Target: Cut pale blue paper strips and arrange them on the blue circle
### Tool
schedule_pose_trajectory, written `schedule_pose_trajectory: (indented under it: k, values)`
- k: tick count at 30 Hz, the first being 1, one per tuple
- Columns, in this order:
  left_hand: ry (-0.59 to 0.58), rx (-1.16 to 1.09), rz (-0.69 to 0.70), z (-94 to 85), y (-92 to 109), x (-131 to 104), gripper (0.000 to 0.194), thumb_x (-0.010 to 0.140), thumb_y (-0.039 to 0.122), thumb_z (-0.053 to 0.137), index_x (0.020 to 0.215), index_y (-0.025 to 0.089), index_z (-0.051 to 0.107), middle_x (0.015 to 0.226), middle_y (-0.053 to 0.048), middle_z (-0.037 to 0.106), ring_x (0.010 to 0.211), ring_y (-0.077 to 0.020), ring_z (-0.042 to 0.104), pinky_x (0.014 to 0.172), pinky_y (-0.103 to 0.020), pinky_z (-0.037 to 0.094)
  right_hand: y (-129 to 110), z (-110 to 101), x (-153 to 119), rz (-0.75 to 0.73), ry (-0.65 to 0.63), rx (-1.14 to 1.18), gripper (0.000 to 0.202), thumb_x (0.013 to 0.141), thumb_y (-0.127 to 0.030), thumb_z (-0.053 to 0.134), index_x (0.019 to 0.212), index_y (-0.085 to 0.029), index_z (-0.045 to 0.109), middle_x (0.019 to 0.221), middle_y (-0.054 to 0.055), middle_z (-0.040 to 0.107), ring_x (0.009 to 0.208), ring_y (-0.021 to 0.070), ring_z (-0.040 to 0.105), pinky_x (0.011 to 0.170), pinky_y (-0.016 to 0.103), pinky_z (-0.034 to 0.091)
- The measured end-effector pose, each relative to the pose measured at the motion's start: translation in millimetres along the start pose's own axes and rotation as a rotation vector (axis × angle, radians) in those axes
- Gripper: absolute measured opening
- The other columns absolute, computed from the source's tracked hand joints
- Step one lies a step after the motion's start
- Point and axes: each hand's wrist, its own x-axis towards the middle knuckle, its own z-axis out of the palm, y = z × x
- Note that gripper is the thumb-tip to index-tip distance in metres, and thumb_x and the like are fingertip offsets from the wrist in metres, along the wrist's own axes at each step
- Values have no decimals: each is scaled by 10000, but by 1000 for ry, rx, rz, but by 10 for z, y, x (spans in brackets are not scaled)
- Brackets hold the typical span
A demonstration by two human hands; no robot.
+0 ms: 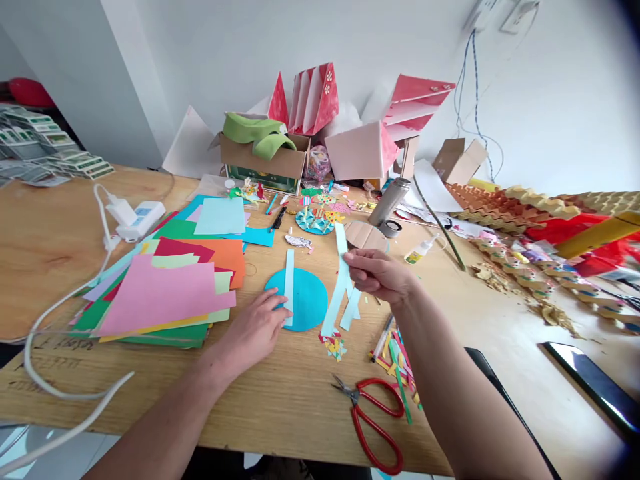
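Note:
A blue paper disc [311,300] lies on the wooden table, with a pale blue strip [289,283] upright across its left part. My left hand [257,323] rests on the disc's left edge, fingers spread, its fingertips touching the strip. My right hand [377,272] is raised to the right of the disc and pinches a long pale blue strip [335,301] between thumb and fingers. More pale strips [351,310] lie just behind it. Small colored paper scraps [333,347] sit below the strip's lower end.
Red-handled scissors [367,403] lie near the front edge. Stacked colored paper [165,293] is at left. Behind are a decorated disc [315,221], a metal flask [390,200] and a glue bottle [419,251]. A phone [595,383] lies at right.

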Motion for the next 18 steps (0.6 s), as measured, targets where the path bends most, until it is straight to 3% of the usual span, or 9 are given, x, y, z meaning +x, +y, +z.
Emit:
schedule_pose_trajectory:
  k: [5, 10, 15, 18]
  values:
    - [3, 13, 9, -17, 9, 4, 290, 927, 119, 450, 1016, 189, 717, 1229, -87, 651, 1257, -268, 504, 1047, -456, 458, 307, 216, 378, 97, 111, -195, 452, 664, -477, 789, 566, -184, 460, 435, -77, 463, 319, 18, 293, 320, 174, 186]
    - [-20, 14, 5, -16, 13, 11, 278, 934, 137, 451, 1021, 191, 710, 1254, -90, 636, 1286, -287, 475, 1056, -476, 447, 532, 268, 648, 100, 208, -338, 347, 778, -378, 725, 601, -186, 495, 420, -72, 486, 319, 44, 346, 333, 186, 240]
    - [-31, 12, -2, -1, 5, 15, 273, 933, 138, 457, 1016, 188, 712, 1255, -101, 635, 1287, -304, 475, 1041, -491, 461, 543, 256, 728, 68, 296, -554, 262, 837, -332, 660, 656, -180, 547, 480, -40, 554, 365, 77, 437, 395, 215, 323]
    - [-41, 6, -11, -1, 7, 7, 269, 929, 134, 464, 1026, 192, 709, 1265, -95, 630, 1296, -302, 470, 1052, -486, 455, 509, 258, 633, 5, 387, -697, 183, 806, -322, 697, 747, -167, 620, 595, 7, 625, 518, 131, 560, 514, 251, 409]
